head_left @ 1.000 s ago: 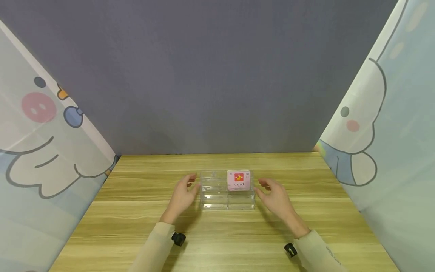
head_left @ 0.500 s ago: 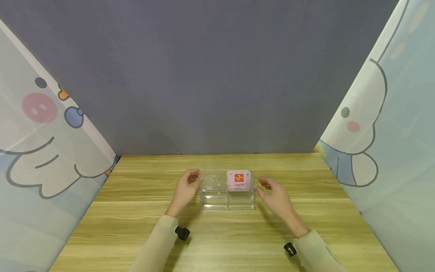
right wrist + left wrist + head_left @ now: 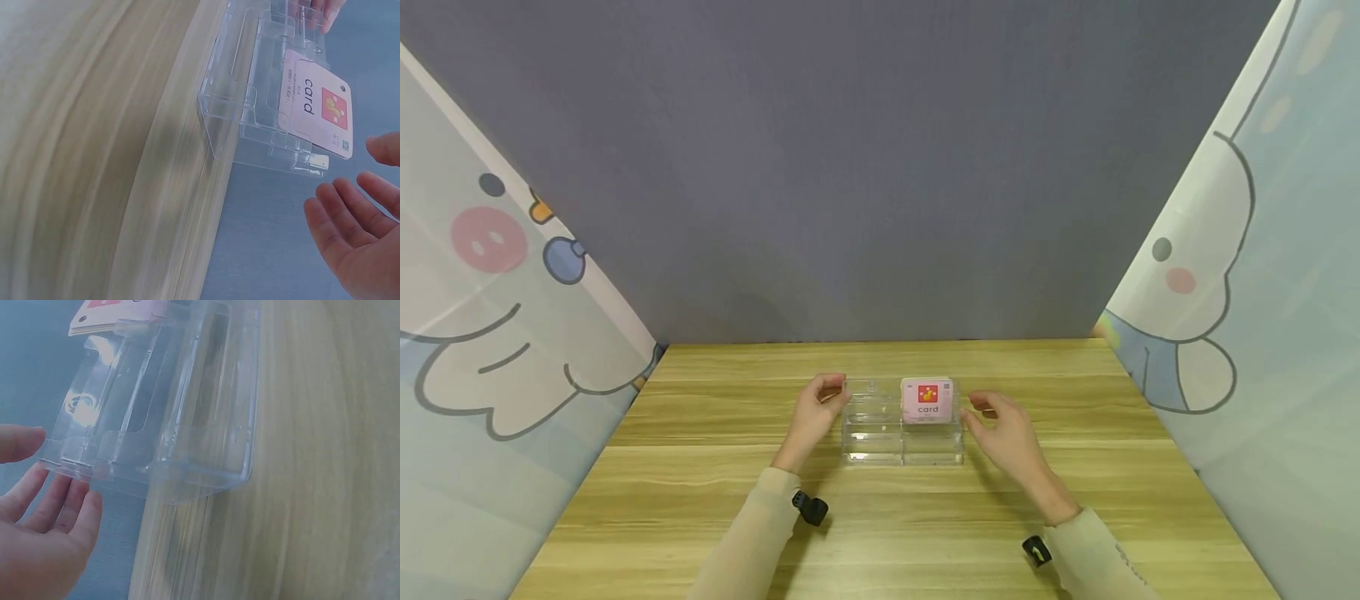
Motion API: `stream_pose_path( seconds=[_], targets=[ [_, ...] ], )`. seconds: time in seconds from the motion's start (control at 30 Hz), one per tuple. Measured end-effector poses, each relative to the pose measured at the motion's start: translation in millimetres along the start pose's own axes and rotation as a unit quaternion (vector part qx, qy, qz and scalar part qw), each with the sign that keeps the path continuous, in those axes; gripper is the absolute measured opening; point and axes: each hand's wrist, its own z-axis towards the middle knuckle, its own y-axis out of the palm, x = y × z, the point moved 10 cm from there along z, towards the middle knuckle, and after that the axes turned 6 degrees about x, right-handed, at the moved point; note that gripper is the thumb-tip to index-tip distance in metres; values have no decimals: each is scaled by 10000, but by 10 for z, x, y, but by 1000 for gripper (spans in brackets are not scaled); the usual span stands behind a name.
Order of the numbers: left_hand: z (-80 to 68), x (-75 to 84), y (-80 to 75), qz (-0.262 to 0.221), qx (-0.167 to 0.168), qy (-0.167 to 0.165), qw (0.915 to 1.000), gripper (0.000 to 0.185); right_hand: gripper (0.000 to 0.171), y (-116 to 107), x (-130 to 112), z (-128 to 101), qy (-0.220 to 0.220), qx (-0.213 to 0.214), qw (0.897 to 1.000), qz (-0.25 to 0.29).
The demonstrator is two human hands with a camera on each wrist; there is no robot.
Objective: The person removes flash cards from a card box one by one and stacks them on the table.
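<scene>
A clear plastic card holder (image 3: 872, 433) with stepped compartments stands on the table. Its upper right compartment bears a stack of pink cards (image 3: 927, 402), the front one printed "card". At the holder's left side is my left hand (image 3: 812, 417). In the left wrist view, that hand's fingertips (image 3: 90, 500) lie right at the holder's side wall, with the thumb close to its back corner. My right hand (image 3: 1011, 437) hovers beside the right side, fingers relaxed and holding nothing. A gap shows between it and the holder in the right wrist view.
The holder stands on a light wood-grain table (image 3: 887, 533), toward the back. A grey partition (image 3: 880, 167) rises behind it. Printed cartoon curtains (image 3: 1285, 317) flank both sides. Each sleeved wrist carries a small black camera (image 3: 811, 507).
My left hand has moved slightly away from me and to the right, up to the holder's back left corner. The right hand and the holder stay almost in place.
</scene>
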Motion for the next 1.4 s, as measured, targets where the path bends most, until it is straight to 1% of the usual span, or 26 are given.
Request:
stream_pose_path(
  seconds=[0.03,0.07,0.3,0.47,0.67,0.93,1.1,1.27,1.4],
  targets=[
    [21,-64,1,-39,22,-37,10000,37,33,3,2,2,12,-2,10000,0],
    [23,-77,0,-93,36,-41,9999,37,33,8,3,6,9,-3,10000,-12],
    [45,-126,6,-275,54,-89,9996,34,32,39,-6,35,61,-24,10000,4],
    [40,-151,10,-409,56,-110,9991,35,33,63,-9,64,94,-40,9999,-22],
    [36,-166,12,-358,-13,-124,9993,33,32,70,-47,112,-32,55,10000,-61],
    [30,-188,18,-438,-245,-77,9987,36,32,68,-117,171,-247,104,9995,-169],
    [32,-189,27,-402,-233,-42,9989,35,32,82,-123,200,-220,39,9995,-222],
    [48,-193,42,-361,-224,-26,9991,35,32,96,-125,238,-304,13,9992,-269],
    [55,-186,51,-381,-253,60,9989,35,32,107,-132,267,-356,-17,9990,-278]
  ],
)
